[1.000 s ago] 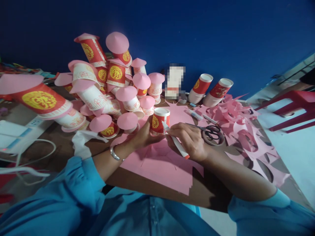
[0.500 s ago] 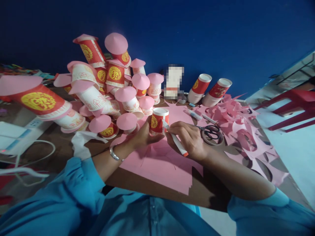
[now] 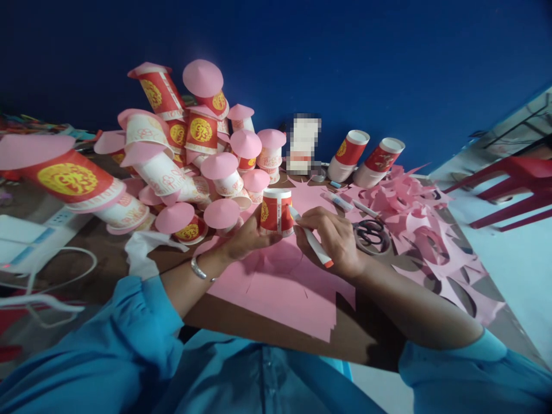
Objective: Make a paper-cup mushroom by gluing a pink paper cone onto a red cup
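Observation:
My left hand point(image 3: 245, 237) is closed around the lower left side of a red and white paper cup point(image 3: 276, 214), held upright over the table. A white strip runs down the cup's side, with a yellow emblem to its left. In my right hand point(image 3: 330, 238) is a white marker pen point(image 3: 317, 247) with an orange-red end. Its upper tip is at the cup's right edge; whether it touches cannot be made out. Below both hands lie flat pink paper sheets point(image 3: 280, 299). Paper cups with pink cone tops point(image 3: 221, 214) crowd just beyond my left hand.
Scissors point(image 3: 371, 231) lie on a roll of tape point(image 3: 383, 252) right of my hand. Pink paper scraps point(image 3: 414, 201) cover the table's right side. Two cup stacks point(image 3: 351, 152) lean at the back wall. A white power strip point(image 3: 38, 238) with cables is at left.
The cup has turned in my left hand: its white strip now faces me and the yellow emblem has shifted left. The marker's tip has moved from the cup's front to its right edge.

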Demonstrator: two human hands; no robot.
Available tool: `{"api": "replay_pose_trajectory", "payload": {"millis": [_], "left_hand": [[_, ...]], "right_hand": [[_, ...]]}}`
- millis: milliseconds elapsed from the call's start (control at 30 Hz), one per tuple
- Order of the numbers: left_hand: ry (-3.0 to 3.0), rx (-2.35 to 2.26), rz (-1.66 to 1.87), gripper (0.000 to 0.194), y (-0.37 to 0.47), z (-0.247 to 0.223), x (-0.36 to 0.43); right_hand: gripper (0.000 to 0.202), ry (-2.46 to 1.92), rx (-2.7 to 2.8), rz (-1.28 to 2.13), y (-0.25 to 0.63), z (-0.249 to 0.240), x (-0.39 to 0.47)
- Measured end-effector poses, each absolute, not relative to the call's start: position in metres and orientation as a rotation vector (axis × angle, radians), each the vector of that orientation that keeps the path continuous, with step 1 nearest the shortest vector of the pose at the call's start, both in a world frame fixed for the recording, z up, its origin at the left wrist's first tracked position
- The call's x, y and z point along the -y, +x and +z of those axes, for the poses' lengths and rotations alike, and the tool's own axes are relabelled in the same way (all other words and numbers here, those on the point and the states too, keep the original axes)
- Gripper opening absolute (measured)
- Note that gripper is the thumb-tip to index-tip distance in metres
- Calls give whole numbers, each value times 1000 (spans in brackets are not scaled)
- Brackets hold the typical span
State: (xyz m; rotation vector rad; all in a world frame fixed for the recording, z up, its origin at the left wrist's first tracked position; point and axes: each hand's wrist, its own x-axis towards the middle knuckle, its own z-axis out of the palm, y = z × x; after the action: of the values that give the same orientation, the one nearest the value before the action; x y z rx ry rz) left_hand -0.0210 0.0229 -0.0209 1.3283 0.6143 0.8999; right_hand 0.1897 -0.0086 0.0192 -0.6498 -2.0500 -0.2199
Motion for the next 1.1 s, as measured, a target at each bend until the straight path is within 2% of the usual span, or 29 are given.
{"api": "replay_pose_trajectory", "payload": {"millis": [900, 1100], "left_hand": [[1335, -598, 901, 31, -17, -11, -21], [1269, -606, 922, 35, -17, -11, -21]], "right_hand": [[19, -675, 2042, -175, 188, 20, 10], [20, -660, 2045, -160, 185, 20, 13]]}}
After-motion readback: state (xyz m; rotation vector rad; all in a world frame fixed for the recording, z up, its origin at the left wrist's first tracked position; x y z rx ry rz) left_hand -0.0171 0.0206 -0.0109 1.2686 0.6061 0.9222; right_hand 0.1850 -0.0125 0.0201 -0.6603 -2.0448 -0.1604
